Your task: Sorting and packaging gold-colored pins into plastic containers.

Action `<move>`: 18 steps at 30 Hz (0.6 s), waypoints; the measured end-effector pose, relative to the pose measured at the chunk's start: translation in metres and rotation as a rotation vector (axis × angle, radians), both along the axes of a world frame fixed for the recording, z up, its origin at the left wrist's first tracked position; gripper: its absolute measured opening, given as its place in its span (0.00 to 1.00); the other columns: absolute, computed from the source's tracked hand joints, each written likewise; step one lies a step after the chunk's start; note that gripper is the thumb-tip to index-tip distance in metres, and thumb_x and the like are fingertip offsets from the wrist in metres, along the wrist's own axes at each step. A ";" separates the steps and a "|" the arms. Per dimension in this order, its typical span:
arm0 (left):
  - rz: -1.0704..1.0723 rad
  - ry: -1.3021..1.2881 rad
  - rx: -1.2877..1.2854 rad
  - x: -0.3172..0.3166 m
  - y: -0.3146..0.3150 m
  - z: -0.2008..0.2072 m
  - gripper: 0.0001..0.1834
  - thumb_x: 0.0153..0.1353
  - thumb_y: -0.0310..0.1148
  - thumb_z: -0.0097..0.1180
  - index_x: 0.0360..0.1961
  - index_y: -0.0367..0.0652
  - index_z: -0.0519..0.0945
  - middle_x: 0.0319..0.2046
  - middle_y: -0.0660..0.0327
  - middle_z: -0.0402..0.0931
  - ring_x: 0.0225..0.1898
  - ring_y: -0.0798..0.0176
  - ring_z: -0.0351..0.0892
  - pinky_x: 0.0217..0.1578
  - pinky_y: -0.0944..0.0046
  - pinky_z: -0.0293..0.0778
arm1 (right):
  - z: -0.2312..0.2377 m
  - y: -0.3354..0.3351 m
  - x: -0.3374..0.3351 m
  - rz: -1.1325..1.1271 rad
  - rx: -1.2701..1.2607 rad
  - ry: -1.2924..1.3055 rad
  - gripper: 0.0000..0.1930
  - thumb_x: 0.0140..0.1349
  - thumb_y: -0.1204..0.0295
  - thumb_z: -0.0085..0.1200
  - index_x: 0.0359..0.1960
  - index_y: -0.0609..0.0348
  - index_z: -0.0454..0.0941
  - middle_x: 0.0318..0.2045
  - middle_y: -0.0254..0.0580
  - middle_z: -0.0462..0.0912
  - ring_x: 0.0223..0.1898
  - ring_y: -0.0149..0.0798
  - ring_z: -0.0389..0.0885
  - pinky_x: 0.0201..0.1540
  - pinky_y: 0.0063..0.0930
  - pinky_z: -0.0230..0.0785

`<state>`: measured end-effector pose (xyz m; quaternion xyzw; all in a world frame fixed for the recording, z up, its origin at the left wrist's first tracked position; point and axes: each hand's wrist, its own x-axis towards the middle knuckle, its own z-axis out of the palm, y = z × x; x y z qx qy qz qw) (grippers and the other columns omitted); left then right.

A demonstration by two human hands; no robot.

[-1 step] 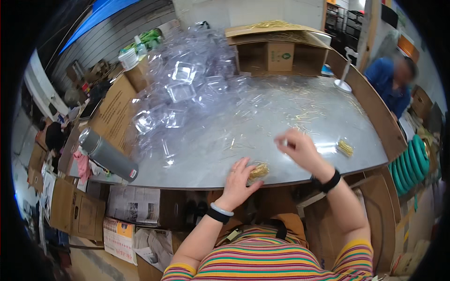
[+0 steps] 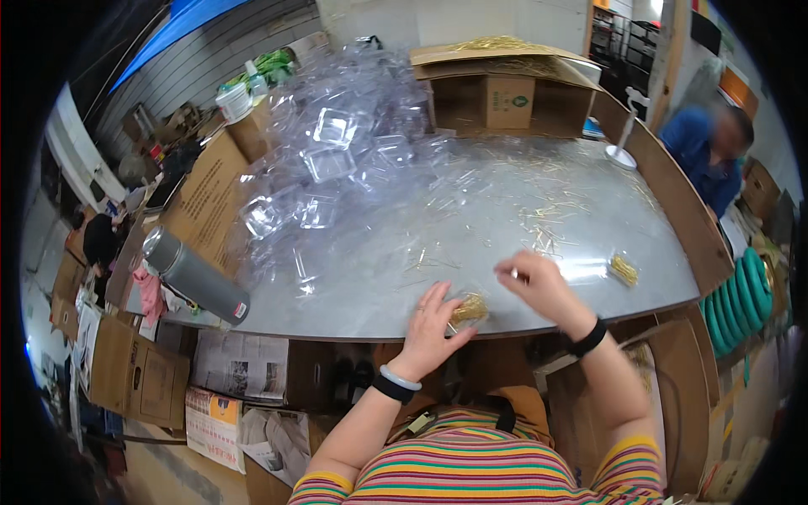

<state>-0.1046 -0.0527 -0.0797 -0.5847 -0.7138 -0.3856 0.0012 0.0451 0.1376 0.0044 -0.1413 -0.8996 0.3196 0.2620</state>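
Observation:
My left hand [image 2: 433, 326] rests at the table's front edge. Its fingers and thumb span a small bundle of thin gold strips [image 2: 470, 309], which seems to lie in a clear plastic box. To the right, my right hand [image 2: 539, 288] is raised over the table, thumb and fingertips pinched together. Whatever is in that pinch is too small to make out. A second gold bundle [image 2: 623, 269] lies near the table's right end. Loose gold strips [image 2: 545, 220] are scattered over the grey tabletop [image 2: 370, 278].
Clear plastic boxes [image 2: 332, 156] are heaped at the back left. A grey flask [image 2: 198, 275] stands near the left front corner. An open carton [image 2: 459, 109] sits at the back, beside a white stand [image 2: 621, 156]. Beyond the cardboard side wall [image 2: 686, 215], a person in blue [image 2: 699, 151] bends down.
My right hand has come slightly down and nearer to me, still pinched. My left hand stays by the gold bundle. The whole view has shifted a little.

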 end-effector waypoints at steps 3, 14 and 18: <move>-0.012 -0.015 0.005 -0.003 -0.006 0.004 0.31 0.53 0.41 0.73 0.55 0.37 0.78 0.68 0.42 0.62 0.71 0.37 0.60 0.68 0.46 0.61 | -0.035 -0.019 -0.012 -0.122 -0.193 -0.017 0.09 0.63 0.67 0.63 0.39 0.59 0.85 0.30 0.48 0.83 0.30 0.45 0.83 0.35 0.35 0.74; -0.095 -0.111 0.024 -0.005 -0.002 0.009 0.35 0.54 0.36 0.72 0.61 0.34 0.73 0.64 0.46 0.69 0.69 0.40 0.64 0.69 0.45 0.60 | -0.060 -0.039 -0.021 -0.301 -0.315 0.095 0.07 0.63 0.72 0.63 0.35 0.63 0.83 0.30 0.47 0.82 0.26 0.43 0.81 0.31 0.33 0.73; -0.089 -0.099 0.030 -0.006 -0.004 0.010 0.36 0.54 0.35 0.72 0.62 0.33 0.72 0.63 0.47 0.70 0.67 0.42 0.66 0.69 0.46 0.61 | -0.052 -0.047 -0.017 -0.136 -0.274 0.076 0.08 0.61 0.73 0.65 0.39 0.62 0.83 0.32 0.46 0.82 0.30 0.41 0.81 0.33 0.31 0.73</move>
